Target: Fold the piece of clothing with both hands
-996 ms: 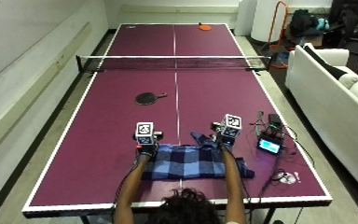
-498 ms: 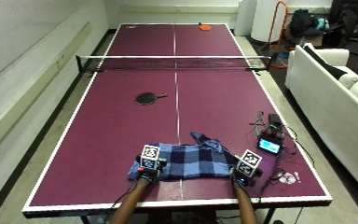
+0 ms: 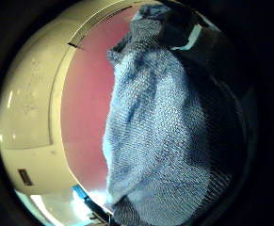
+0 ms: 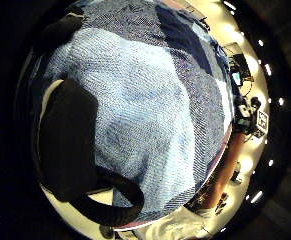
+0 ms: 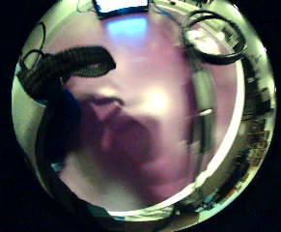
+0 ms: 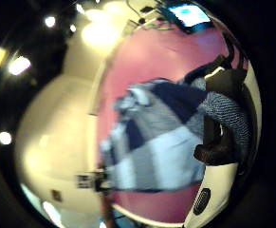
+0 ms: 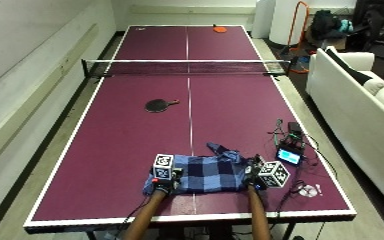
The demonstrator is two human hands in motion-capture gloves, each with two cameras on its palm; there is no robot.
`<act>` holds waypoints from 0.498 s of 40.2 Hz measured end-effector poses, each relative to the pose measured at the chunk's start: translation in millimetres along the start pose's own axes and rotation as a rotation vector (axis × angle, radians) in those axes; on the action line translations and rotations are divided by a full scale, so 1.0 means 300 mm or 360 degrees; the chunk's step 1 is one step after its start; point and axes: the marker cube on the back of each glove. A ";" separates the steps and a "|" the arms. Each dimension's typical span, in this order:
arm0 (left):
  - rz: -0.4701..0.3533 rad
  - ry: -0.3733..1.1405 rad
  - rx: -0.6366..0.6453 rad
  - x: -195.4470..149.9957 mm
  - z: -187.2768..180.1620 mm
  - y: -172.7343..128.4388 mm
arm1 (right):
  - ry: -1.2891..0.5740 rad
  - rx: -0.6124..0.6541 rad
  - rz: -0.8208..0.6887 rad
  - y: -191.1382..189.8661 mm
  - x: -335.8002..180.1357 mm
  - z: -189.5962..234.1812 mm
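Both forearms reach up from the six o'clock edge of the outside view, nearly parallel and bare below the gloves. The left hand (image 7: 164, 184) sits at about seven o'clock of the scene's lower middle, the right hand (image 7: 253, 180) at about five o'clock, the two well apart and level with each other. In the right thumb side palm view a gloved finger (image 6: 219, 142) curls over and pinches cloth. In the left thumb side palm view dark fingers (image 4: 67, 137) curl against cloth.
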 end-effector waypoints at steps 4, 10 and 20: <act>-0.0036 0.0156 -0.0195 0.009 -0.005 0.025 | -0.0349 -0.0025 -0.0098 -0.053 -0.100 0.052; -0.0108 0.0430 -0.0079 -0.073 -0.126 0.051 | -0.0260 -0.0293 -0.0350 0.013 -0.349 0.204; -0.0295 0.0505 0.0134 -0.364 -0.002 0.012 | 0.0012 -0.0699 -0.0816 0.459 -0.885 0.246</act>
